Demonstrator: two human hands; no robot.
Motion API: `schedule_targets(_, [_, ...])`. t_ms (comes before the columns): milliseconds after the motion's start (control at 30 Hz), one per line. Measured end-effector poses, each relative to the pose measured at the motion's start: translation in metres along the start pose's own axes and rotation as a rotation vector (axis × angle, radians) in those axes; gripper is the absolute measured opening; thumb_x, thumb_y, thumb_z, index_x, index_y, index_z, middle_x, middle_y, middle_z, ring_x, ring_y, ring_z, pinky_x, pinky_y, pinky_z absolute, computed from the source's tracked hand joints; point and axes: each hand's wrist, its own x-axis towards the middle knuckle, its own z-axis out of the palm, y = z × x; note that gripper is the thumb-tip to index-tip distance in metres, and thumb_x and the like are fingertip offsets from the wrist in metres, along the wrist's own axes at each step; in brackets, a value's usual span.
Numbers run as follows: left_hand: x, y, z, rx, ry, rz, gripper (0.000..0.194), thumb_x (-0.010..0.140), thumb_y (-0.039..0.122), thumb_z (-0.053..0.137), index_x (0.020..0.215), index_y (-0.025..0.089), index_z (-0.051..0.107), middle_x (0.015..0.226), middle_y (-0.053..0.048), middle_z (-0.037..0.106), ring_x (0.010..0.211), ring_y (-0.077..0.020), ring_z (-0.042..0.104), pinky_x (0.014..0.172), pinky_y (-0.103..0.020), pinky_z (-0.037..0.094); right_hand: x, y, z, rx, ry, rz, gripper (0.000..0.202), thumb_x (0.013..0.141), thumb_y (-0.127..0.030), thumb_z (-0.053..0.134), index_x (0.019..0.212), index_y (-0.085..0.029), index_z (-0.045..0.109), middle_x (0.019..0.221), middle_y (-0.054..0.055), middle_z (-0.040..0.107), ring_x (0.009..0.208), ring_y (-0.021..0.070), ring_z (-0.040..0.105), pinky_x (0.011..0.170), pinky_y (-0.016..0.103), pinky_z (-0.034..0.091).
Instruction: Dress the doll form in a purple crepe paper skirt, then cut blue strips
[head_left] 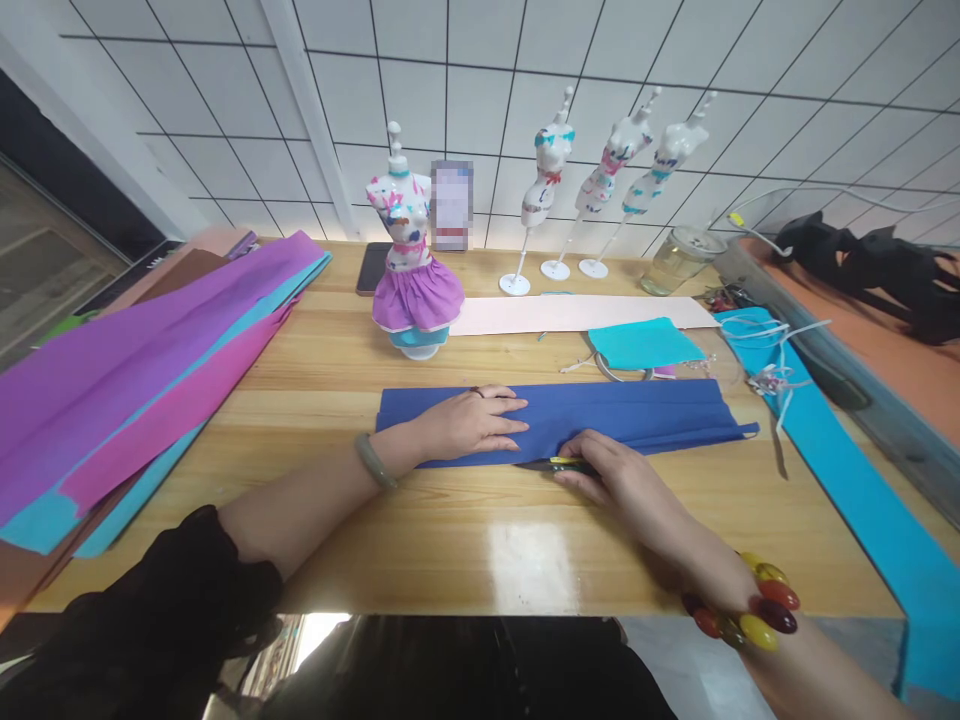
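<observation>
A long dark blue piece of crepe paper or cloth [645, 405] lies folded across the table before me, with a ragged right end. Flat on its left part rests my left hand [480, 422], fingers stretched out and pressing down. My right hand [600, 465] is closed around scissors [551, 464] with black and yellow handles. Their dark blades point left along the near edge of the blue piece; whether they are parted I cannot tell. Beyond my left hand stands a small dress form [409, 220] wearing a purple skirt [418, 297].
Purple, turquoise and pink sheets [172, 330] are piled at the left. Three small dress forms [553, 170] and a glass jar [681, 262] stand along the tiled wall. A pale pink strip [570, 314] and a turquoise piece [645, 343] lie behind; a blue strip [847, 480] hangs off the right.
</observation>
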Motion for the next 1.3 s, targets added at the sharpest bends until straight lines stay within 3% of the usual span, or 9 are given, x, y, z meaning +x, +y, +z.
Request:
schedule_targets(500, [0.001,0.000,-0.001,0.040,0.002,0.036,0.038,0.091,0.039,0.043,0.115,0.018,0.062,0.129,-0.011,0.055,0.123,-0.0251,0.042,0.101,-0.038,0.039,0.004,-0.007,0.005,-0.009,-0.021,0.010,0.017,0.089,-0.036,0.051,0.092,-0.020,0.055,0.089,0.006,0.062,0.083,0.0200,0.059,0.075,0.032,0.047])
schedule_targets(1300, [-0.001,0.001,-0.001,-0.077,-0.013,-0.045,0.035,0.091,0.038,0.042,0.115,0.022,0.062,0.131,-0.008,0.053,0.125,-0.0226,0.040,0.102,-0.037,0.037,0.012,-0.019,0.017,-0.029,-0.017,-0.030,0.021,0.088,-0.038,0.053,0.095,-0.018,0.056,0.090,0.008,0.062,0.083,0.0221,0.060,0.073,0.035,0.047])
